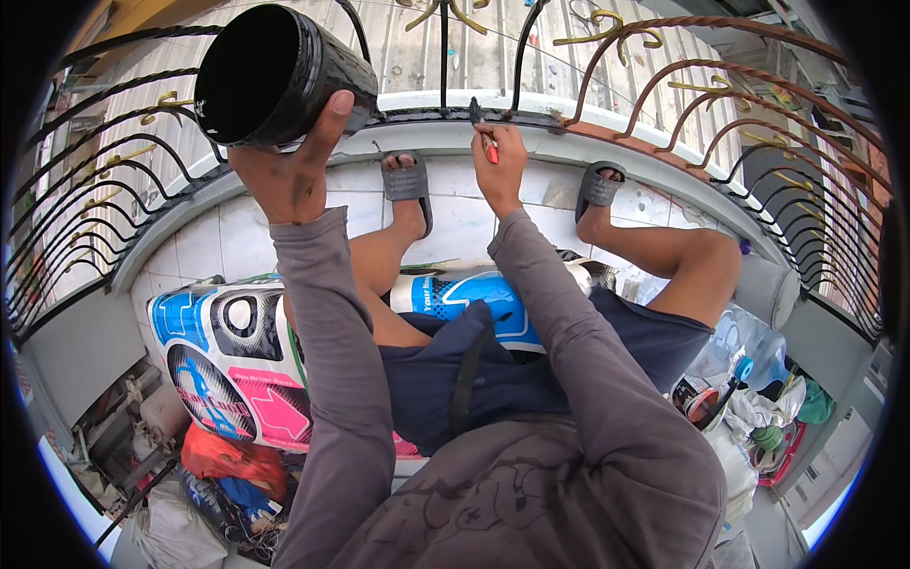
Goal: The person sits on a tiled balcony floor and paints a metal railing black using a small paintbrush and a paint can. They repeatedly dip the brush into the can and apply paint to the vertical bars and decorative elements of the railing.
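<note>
My left hand (289, 180) is raised at the upper left, its fingers and thumb wrapped round a black can (334, 74). The can is tilted with its wide mouth toward me, and its inside looks black. In my right hand (500, 169) is a small paintbrush with a red handle (490, 150), pinched near its lower end. Its black bristles point away from me and meet the bottom rail (427, 115) of a curved metal railing. Around the brush tip that rail is black; farther right a stretch of rail (626, 135) is reddish brown.
Twisted railing bars with gold scrolls (626, 36) curve around both sides. Beyond lies a corrugated roof (408, 62). My sandalled feet rest on white tiles (256, 204). I sit on a colourful printed pad (237, 356). A clear plastic bottle (758, 346) and bags (227, 460) lie behind.
</note>
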{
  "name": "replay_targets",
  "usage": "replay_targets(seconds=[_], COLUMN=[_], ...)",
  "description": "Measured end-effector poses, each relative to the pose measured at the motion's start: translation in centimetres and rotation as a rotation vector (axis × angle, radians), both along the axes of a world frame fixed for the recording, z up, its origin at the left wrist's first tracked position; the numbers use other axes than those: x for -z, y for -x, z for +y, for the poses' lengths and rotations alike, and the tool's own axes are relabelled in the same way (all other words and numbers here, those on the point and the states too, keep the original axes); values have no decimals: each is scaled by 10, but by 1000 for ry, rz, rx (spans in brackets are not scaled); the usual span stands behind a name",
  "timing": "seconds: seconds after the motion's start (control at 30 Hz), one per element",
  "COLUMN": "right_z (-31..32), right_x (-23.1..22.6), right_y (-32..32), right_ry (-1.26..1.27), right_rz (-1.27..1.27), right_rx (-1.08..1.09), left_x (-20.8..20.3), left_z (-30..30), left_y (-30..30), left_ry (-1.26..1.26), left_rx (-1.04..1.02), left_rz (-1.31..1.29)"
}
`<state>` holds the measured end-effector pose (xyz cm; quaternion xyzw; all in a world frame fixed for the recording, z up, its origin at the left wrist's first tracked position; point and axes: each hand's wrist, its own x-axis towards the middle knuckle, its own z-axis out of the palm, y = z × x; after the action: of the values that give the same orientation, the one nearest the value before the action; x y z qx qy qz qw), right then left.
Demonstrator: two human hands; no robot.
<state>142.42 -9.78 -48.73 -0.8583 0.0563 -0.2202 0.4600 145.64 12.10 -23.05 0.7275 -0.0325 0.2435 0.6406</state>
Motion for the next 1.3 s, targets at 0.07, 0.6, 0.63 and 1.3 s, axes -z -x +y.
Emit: replay_targets(seconds=[0.07, 0.6, 0.63, 1.3], right_z=[2, -4, -9, -2], right_x=[-12, -12, -11, 5], right_y=[-9, -60, -52, -74], right_ry=[207, 409, 228, -376], right_rz=[69, 402, 238, 469], right_rx=[-120, -315, -232, 170], left_x=[0, 2, 2, 1], left_z=[0, 4, 4, 4], left_y=[4, -3, -2, -4], left_ry=[8, 49, 52, 51], left_rx=[1, 3, -12, -13], left_rz=[12, 12, 7, 28])
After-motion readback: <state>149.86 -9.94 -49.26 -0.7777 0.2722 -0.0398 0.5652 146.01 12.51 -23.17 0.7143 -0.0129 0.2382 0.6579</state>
